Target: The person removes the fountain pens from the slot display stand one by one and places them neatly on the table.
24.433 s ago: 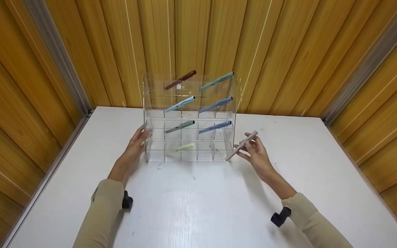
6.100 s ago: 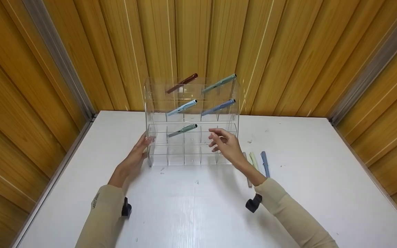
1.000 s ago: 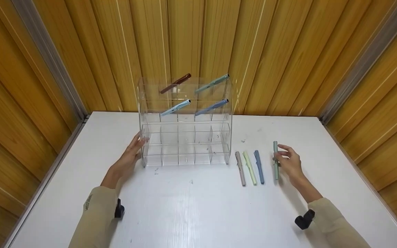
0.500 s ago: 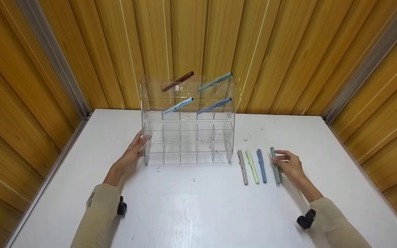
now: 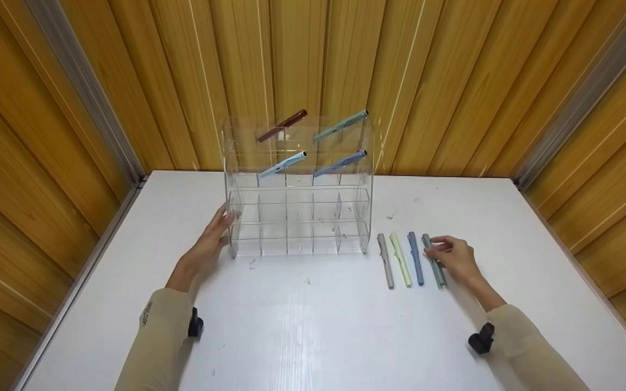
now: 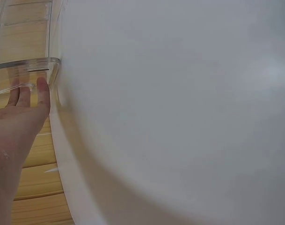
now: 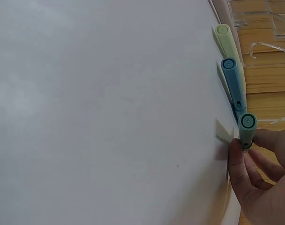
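Note:
A clear acrylic pen rack (image 5: pixel 299 190) stands on the white table, with my left hand (image 5: pixel 204 250) gripping its left side. In the left wrist view, the fingertips (image 6: pixel 41 89) lie at the clear panel's edge. My right hand (image 5: pixel 454 258) pinches a dark green capped pen (image 5: pixel 439 274) near its clip end. That pen lies at the right end of a row with a blue pen (image 5: pixel 416 259), a pale lime pen (image 5: pixel 401 262) and a grey pen (image 5: pixel 386 262). Upper tiers of the rack hold a dark red pen (image 5: pixel 282 126), a teal pen (image 5: pixel 341 126), a light blue pen (image 5: pixel 283 164) and a blue-violet pen (image 5: pixel 340 164).
The white table (image 5: pixel 302 336) spreads around the rack and meets yellow wood-look walls (image 5: pixel 291 60) at the back and sides. Small dark marks show on the tabletop near the rack. Black wrist cameras (image 5: pixel 481 338) sit on both sleeves.
The red, teal, light blue and blue-violet pens stay racked; others came down into the table row. The right hand lowered the green pen beside the blue one. The left hand stays at the rack.

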`<state>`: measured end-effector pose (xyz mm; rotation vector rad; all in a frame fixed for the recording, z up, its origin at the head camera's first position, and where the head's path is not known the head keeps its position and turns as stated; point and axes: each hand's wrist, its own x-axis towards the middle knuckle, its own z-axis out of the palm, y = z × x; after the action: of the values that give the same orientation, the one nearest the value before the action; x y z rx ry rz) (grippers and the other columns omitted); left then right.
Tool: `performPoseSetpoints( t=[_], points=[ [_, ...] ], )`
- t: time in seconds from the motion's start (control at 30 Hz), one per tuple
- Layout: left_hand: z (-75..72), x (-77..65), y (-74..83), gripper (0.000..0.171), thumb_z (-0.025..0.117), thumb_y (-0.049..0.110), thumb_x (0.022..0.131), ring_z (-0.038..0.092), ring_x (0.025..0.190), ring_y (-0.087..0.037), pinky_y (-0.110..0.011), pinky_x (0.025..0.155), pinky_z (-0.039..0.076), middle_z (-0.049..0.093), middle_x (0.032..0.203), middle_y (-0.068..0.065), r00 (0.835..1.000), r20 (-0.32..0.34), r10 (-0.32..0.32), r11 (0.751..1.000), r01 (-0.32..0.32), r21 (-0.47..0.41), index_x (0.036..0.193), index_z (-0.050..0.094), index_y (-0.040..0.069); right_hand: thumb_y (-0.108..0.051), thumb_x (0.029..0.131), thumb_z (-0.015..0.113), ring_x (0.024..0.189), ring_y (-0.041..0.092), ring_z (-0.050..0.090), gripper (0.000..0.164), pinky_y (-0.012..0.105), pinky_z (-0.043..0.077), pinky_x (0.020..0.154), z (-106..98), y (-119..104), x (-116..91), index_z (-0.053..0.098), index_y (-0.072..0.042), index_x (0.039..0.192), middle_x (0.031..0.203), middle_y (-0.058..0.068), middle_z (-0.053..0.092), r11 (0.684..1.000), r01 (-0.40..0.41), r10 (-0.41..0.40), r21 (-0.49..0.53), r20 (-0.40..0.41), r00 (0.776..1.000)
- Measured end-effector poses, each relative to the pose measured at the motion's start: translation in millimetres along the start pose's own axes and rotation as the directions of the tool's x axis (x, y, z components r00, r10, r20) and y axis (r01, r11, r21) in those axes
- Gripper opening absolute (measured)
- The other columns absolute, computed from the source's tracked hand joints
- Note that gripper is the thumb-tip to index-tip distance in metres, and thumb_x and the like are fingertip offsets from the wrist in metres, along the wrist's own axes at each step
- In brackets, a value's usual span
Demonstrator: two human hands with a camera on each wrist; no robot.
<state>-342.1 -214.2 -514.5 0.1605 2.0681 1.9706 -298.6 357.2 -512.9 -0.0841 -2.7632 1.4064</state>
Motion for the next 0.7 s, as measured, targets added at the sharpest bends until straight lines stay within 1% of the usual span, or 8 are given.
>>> performPoseSetpoints(
  t=[0.1, 0.23, 0.47, 0.7],
  points=[
    [0.0, 0.0, 0.5, 0.076, 0.037, 0.055, 0.111, -0.003, 0.165, -0.034, -0.054, 0.134, 0.005, 0.012, 0.177, -0.01, 1.0, -0.006, -0.002, 1.0, 0.002, -0.007, 0.17, -0.004, 0.029, -0.01, 0.098, 0.073, 0.079, 0.008, 0.068, 0.042, 0.015, 0.058, 0.063, 0.6, -2.7, 1.9, 0.062, 0.013, 0.131, 0.107, 0.028, 0.072, 0.999, 0.008, -0.008, -0.043, -0.016, 1.0],
    [0.4, -0.5, 0.2, 0.075, 0.037, 0.054, 0.112, -0.003, 0.165, -0.034, -0.055, 0.134, 0.004, 0.012, 0.177, -0.009, 1.0, -0.003, -0.002, 1.0, 0.001, -0.016, 0.17, -0.004, 0.03, -0.01, 0.098, 0.072, 0.078, 0.009, 0.067, 0.042, 0.017, 0.058, 0.062, 0.9, -4.0, 2.7, 0.061, 0.013, 0.131, 0.102, 0.023, 0.071, 0.998, 0.001, -0.001, -0.064, -0.005, 1.0],
    [1.0, 0.2, -0.6, 0.075, 0.039, 0.053, 0.112, -0.007, 0.165, -0.033, -0.055, 0.134, 0.001, 0.013, 0.177, -0.009, 1.0, 0.007, 0.019, 0.999, -0.018, -0.046, 0.17, -0.002, 0.028, -0.008, 0.098, 0.072, 0.069, 0.01, 0.068, 0.042, 0.021, 0.06, 0.058, 0.4, -4.2, 4.7, 0.059, 0.017, 0.13, 0.093, 0.021, 0.07, 0.998, 0.018, -0.018, -0.061, 0.005, 1.0],
    [0.5, -0.4, -1.3, 0.075, 0.037, 0.052, 0.112, -0.007, 0.165, -0.033, -0.055, 0.133, 0.001, 0.012, 0.177, -0.01, 1.0, 0.006, 0.021, 0.999, -0.021, -0.038, 0.17, -0.003, 0.026, -0.01, 0.099, 0.071, 0.07, 0.01, 0.068, 0.044, 0.02, 0.06, 0.059, 0.5, -2.3, 6.6, 0.059, 0.016, 0.131, 0.092, 0.017, 0.07, 0.998, 0.013, -0.012, -0.067, 0.01, 1.0]
  ],
)
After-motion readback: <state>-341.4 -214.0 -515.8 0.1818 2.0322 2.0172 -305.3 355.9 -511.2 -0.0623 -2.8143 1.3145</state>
